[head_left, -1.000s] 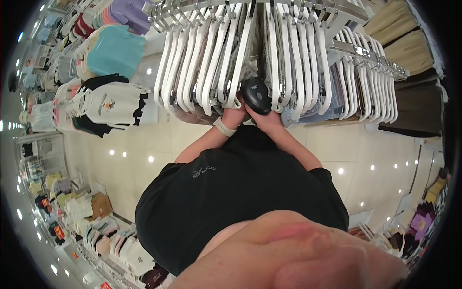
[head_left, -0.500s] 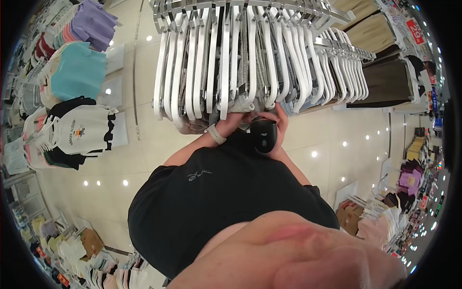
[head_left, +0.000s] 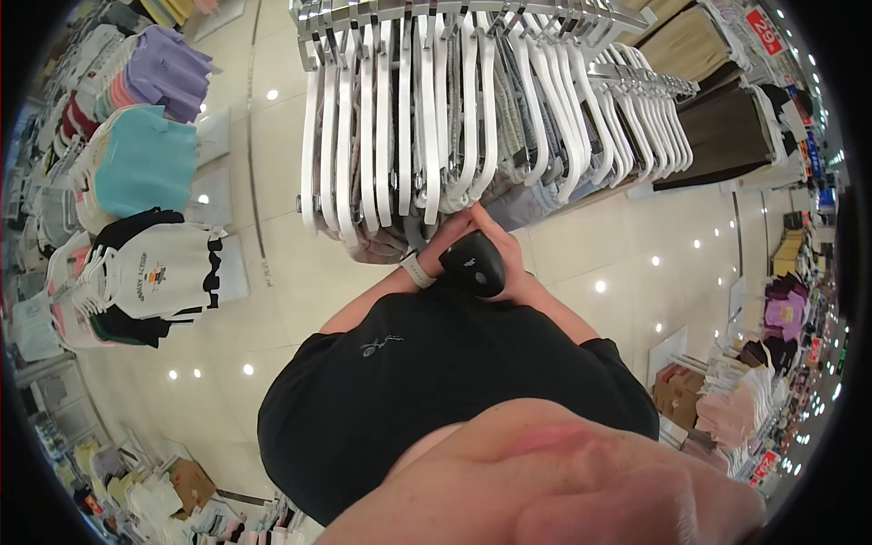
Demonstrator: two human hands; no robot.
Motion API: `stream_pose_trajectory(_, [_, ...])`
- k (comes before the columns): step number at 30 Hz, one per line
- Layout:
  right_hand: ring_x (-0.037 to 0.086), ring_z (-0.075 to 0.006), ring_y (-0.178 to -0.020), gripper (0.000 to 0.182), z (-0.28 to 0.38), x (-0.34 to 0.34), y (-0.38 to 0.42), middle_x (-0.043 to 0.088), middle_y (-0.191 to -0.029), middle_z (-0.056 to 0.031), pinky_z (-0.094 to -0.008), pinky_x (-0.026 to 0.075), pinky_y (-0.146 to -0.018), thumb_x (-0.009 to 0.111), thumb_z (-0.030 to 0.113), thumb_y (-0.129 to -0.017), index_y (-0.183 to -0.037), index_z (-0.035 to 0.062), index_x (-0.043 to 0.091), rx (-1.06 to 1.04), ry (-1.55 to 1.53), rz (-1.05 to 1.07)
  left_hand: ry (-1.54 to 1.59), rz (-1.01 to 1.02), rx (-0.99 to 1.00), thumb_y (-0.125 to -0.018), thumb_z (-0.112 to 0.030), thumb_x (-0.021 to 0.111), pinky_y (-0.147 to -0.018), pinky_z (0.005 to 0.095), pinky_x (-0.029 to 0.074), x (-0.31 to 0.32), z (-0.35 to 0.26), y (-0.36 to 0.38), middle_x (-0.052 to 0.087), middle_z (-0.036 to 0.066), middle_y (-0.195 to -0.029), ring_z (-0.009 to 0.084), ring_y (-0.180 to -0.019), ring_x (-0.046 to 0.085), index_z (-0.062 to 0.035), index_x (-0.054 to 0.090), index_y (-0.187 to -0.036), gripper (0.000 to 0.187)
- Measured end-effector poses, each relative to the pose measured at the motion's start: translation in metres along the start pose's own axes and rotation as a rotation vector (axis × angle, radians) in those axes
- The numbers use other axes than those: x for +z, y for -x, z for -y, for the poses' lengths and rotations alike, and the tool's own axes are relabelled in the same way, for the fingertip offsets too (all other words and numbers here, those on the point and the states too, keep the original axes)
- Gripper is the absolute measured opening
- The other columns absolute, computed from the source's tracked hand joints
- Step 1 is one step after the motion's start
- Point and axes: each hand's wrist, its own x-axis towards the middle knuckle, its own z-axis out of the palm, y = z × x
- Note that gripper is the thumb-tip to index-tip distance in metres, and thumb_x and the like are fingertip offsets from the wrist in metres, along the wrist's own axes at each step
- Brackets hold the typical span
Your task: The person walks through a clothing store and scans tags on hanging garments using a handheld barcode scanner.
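Note:
My left hand, with a pale watch at the wrist, reaches the lower front edge of the garments hanging on the rail. Its fingers are hidden under the hangers and behind a black rounded device. My right hand comes in from the other side, its fingers bent toward the left hand and their tips right at the garment edge. The device, tilted and bearing a small white logo, overlaps the right hand. White hangers with grey and pale clothes crowd just above both hands.
A chrome rail carries the hangers, with more on a lower rail to the right. Dark trousers hang beyond. T-shirts in purple, turquoise and white hang at the left. Cardboard boxes stand lower right.
The right hand has dropped a little and closed in toward the left hand, and the black device has tilted. Some hangers have shifted along the rail. The view has turned slightly.

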Motion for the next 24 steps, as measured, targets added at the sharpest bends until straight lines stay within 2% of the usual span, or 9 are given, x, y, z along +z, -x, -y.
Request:
stream_pose_trajectory(3, [0.069, -0.0415, -0.106, 0.063, -0.008, -0.008, -0.008, 0.05, -0.145, -0.0311, -0.0396, 0.056, -0.087, 0.085, 0.023, -0.065, -0.12, -0.0017, 0.064, -0.051, -0.068, -0.025, -0.115, -0.012, 0.082, -0.105, -0.017, 0.054, -0.098, 0.0318, 0.045, -0.002, 0.0, -0.005, 0.059, 0.008, -0.118, 0.0156, -0.116, 0.055, -0.0017, 0.052, -0.133, 0.031])
stream_pose_trajectory(6, [0.066, -0.043, -0.111, 0.052, -0.016, -0.02, -0.019, 0.06, -0.132, -0.0291, -0.0409, 0.053, -0.093, 0.079, 0.018, -0.074, -0.118, -0.0048, 0.063, -0.059, -0.225, 0.089, -0.164, -0.1, 0.084, -0.104, -0.015, 0.055, -0.1, 0.0339, 0.045, 0.003, -0.002, -0.017, 0.058, 0.01, -0.122, 0.0184, -0.119, 0.055, -0.0011, 0.051, -0.135, 0.035])
stream_pose_trajectory(9, [0.067, -0.0415, -0.103, 0.059, -0.02, -0.031, -0.039, 0.062, -0.132, -0.0214, -0.0427, 0.055, -0.087, 0.078, 0.019, -0.069, -0.122, -0.0024, 0.063, -0.181, -0.25, 0.056, -0.176, -0.218, 0.083, -0.102, -0.014, 0.056, -0.102, 0.036, 0.044, 0.01, -0.007, -0.035, 0.056, 0.012, -0.126, 0.0212, -0.121, 0.054, -0.0004, 0.05, -0.137, 0.038])
stream_pose_trajectory(12, [0.062, -0.0414, -0.111, 0.056, -0.027, -0.041, -0.049, 0.064, -0.127, -0.018, -0.0462, 0.05, -0.097, 0.076, 0.018, -0.072, -0.124, 0.001, 0.063, -0.21, -0.281, 0.102, -0.171, -0.35, 0.081, -0.101, -0.013, 0.057, -0.104, 0.0381, 0.043, 0.017, -0.014, -0.057, 0.055, 0.014, -0.13, 0.024, -0.124, 0.053, 0.0003, 0.049, -0.14, 0.042])
stream_pose_trajectory(18, [0.041, -0.046, -0.133, 0.064, -0.047, -0.053, -0.053, 0.057, -0.138, -0.0188, -0.0544, 0.033, -0.111, 0.079, 0.02, -0.072, -0.131, 0.0026, 0.059, -0.319, -0.386, 0.2, -0.168, -0.596, 0.047, -0.098, -0.01, 0.06, -0.108, 0.0423, 0.041, 0.026, -0.038, -0.114, 0.052, 0.018, -0.139, 0.0296, -0.129, 0.052, 0.0016, 0.048, -0.144, 0.049])
stream_pose_trajectory(19, [0.036, -0.0475, -0.138, 0.066, -0.052, -0.054, -0.052, 0.047, -0.148, -0.02, -0.0553, 0.03, -0.114, 0.08, 0.022, -0.073, -0.133, 0.0025, 0.057, -0.324, -0.406, 0.248, -0.169, -0.62, 0.036, -0.097, -0.01, 0.06, -0.109, 0.043, 0.041, 0.025, -0.045, -0.123, 0.052, 0.019, -0.14, 0.0305, -0.13, 0.052, 0.0018, 0.048, -0.145, 0.051])
stream_pose_trajectory(20, [0.033, -0.0476, -0.141, 0.067, -0.056, -0.058, -0.049, 0.045, -0.149, -0.0201, -0.0554, 0.028, -0.115, 0.08, 0.022, -0.074, -0.134, 0.0029, 0.057, -0.328, -0.421, 0.271, -0.179, -0.641, 0.034, -0.097, -0.009, 0.06, -0.109, 0.0437, 0.04, 0.027, -0.05, -0.13, 0.051, 0.02, -0.142, 0.0315, -0.131, 0.052, 0.0021, 0.047, -0.146, 0.052])
stream_pose_trajectory(23, [0.021, -0.0483, -0.149, 0.068, -0.061, -0.062, -0.044, 0.035, -0.157, -0.0201, -0.0563, 0.02, -0.12, 0.081, 0.021, -0.078, -0.138, 0.0042, 0.055, -0.32, -0.493, 0.318, -0.194, -0.682, 0.068, -0.099, -0.014, 0.056, -0.105, 0.0421, 0.042, 0.029, -0.058, -0.143, 0.054, 0.018, -0.136, 0.0293, -0.125, 0.054, 0.0021, 0.049, -0.142, 0.046])
stream_pose_trajectory(24, [0.022, -0.0483, -0.15, 0.066, -0.061, -0.063, -0.044, 0.037, -0.156, -0.0211, -0.0565, 0.02, -0.12, 0.08, 0.023, -0.079, -0.137, 0.0032, 0.056, -0.318, -0.491, 0.29, -0.229, -0.701, 0.102, -0.1, -0.016, 0.054, -0.104, 0.0416, 0.043, 0.03, -0.058, -0.145, 0.055, 0.018, -0.135, 0.0286, -0.123, 0.055, 0.0021, 0.05, -0.141, 0.045])
